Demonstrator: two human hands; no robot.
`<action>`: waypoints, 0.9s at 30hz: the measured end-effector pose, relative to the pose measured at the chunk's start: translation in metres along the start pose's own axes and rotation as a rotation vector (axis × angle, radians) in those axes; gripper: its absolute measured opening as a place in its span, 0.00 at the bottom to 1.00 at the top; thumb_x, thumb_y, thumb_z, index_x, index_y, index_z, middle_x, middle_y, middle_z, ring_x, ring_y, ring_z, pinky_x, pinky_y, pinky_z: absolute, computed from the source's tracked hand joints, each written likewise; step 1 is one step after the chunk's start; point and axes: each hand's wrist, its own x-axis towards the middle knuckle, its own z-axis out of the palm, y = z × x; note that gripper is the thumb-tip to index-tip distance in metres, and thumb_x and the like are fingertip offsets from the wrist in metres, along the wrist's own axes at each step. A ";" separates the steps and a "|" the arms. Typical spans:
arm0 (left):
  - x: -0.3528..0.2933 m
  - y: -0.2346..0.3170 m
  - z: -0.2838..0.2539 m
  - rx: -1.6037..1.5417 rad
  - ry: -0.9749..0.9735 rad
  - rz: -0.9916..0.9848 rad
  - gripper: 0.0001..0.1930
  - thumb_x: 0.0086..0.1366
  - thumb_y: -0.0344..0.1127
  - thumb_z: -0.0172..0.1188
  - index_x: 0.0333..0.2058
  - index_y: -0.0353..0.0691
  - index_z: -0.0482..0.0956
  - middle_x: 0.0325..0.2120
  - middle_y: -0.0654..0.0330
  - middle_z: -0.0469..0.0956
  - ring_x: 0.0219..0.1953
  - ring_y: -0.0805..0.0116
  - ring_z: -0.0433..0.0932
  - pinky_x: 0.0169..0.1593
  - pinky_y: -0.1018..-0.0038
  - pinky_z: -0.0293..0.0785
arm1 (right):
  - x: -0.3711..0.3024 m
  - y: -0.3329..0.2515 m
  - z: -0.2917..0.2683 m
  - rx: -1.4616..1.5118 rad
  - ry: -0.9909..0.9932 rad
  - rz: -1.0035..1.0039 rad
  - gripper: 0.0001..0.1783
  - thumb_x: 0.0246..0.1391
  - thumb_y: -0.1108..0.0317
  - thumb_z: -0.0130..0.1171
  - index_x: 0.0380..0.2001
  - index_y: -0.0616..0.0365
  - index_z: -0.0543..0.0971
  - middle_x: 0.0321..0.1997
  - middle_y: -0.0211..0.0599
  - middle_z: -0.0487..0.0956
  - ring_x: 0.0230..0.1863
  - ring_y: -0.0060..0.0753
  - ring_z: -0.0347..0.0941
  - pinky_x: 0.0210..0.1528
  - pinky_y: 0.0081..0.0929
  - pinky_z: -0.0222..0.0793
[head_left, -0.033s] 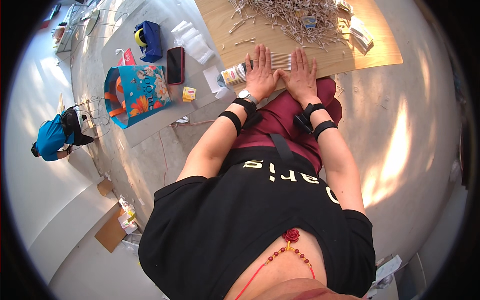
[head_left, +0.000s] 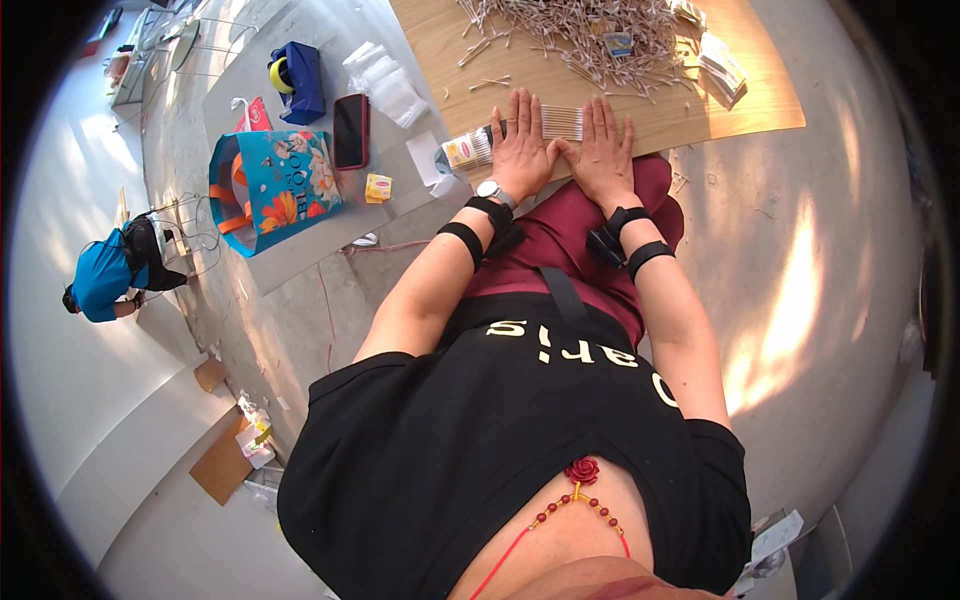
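My left hand (head_left: 521, 148) and my right hand (head_left: 597, 152) lie side by side at the near edge of the wooden table (head_left: 440, 40), fingers stretched out and thumb tips meeting. Between them shows an even row of cotton swabs (head_left: 562, 122). The left hand covers part of a clear plastic pack of cotton swabs (head_left: 463, 152) with a yellow and red label, whose labelled end sticks out to the left. Whether the row lies inside that pack is hidden under the hand. Neither hand grips anything. Farther back spreads a large loose heap of cotton swabs (head_left: 590, 45).
Filled swab packs (head_left: 722, 66) lie at the right of the heap. On the grey table to the left are a blue tape dispenser (head_left: 297, 82), clear plastic bags (head_left: 384, 84), a phone (head_left: 351, 131), a floral gift bag (head_left: 285, 185) and a yellow label (head_left: 378, 188). A person (head_left: 110, 265) bends over at far left.
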 end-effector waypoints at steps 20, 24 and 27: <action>-0.002 -0.004 -0.013 -0.035 0.025 0.070 0.48 0.75 0.62 0.49 0.77 0.30 0.47 0.80 0.43 0.43 0.83 0.49 0.35 0.79 0.46 0.27 | -0.008 0.015 0.011 0.382 0.284 0.049 0.43 0.74 0.40 0.42 0.76 0.63 0.59 0.82 0.48 0.57 0.84 0.45 0.48 0.83 0.50 0.39; 0.004 -0.001 -0.016 -0.009 0.004 0.131 0.45 0.76 0.60 0.48 0.78 0.32 0.47 0.80 0.46 0.43 0.83 0.53 0.35 0.80 0.47 0.27 | -0.008 0.016 0.010 0.403 0.295 0.047 0.41 0.74 0.41 0.42 0.77 0.62 0.59 0.82 0.48 0.57 0.83 0.45 0.49 0.83 0.50 0.39; 0.010 0.002 -0.017 -0.022 0.014 0.172 0.44 0.77 0.59 0.47 0.77 0.32 0.48 0.80 0.47 0.44 0.83 0.54 0.35 0.80 0.47 0.26 | -0.009 0.017 0.008 0.403 0.313 0.038 0.38 0.74 0.43 0.43 0.75 0.60 0.63 0.80 0.48 0.61 0.82 0.46 0.52 0.83 0.49 0.41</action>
